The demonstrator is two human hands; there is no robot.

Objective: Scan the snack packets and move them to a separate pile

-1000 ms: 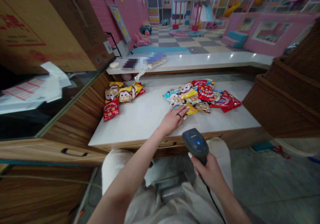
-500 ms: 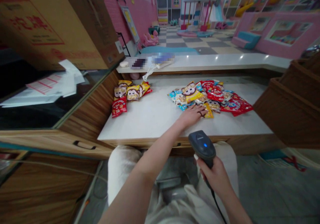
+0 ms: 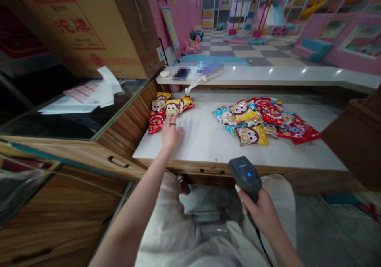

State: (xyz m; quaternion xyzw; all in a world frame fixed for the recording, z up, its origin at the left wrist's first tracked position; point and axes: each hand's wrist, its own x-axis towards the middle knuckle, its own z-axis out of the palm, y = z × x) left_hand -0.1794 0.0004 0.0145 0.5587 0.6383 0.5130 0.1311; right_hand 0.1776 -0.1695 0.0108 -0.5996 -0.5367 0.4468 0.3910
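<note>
My left hand (image 3: 172, 134) is open, fingers stretched out, at the near edge of the small left group of snack bags. Its fingertips reach a yellow snack bag (image 3: 173, 107) with a monkey face; whether they press on it I cannot tell. A red snack bag (image 3: 156, 122) lies just left of the fingers. My right hand (image 3: 258, 205) is wrapped round the handle of a dark barcode scanner (image 3: 245, 174) with a blue light, held above my lap. Right of centre lies a bigger pile of yellow, blue and red bags, with a yellow monkey-face bag (image 3: 252, 135) at its front.
A white desk (image 3: 199, 140) carries both groups of bags. A cardboard box (image 3: 89, 29) and papers (image 3: 86, 96) sit on the dark counter at left. Phone-like blurred items and a white cable (image 3: 193, 85) lie on the raised shelf. A brown wicker basket (image 3: 354, 136) stands at right.
My left hand has moved from the front of the right pile across to the left group, uncovering the yellow bag there. The view has turned slightly left. The scanner stays in my right hand.
</note>
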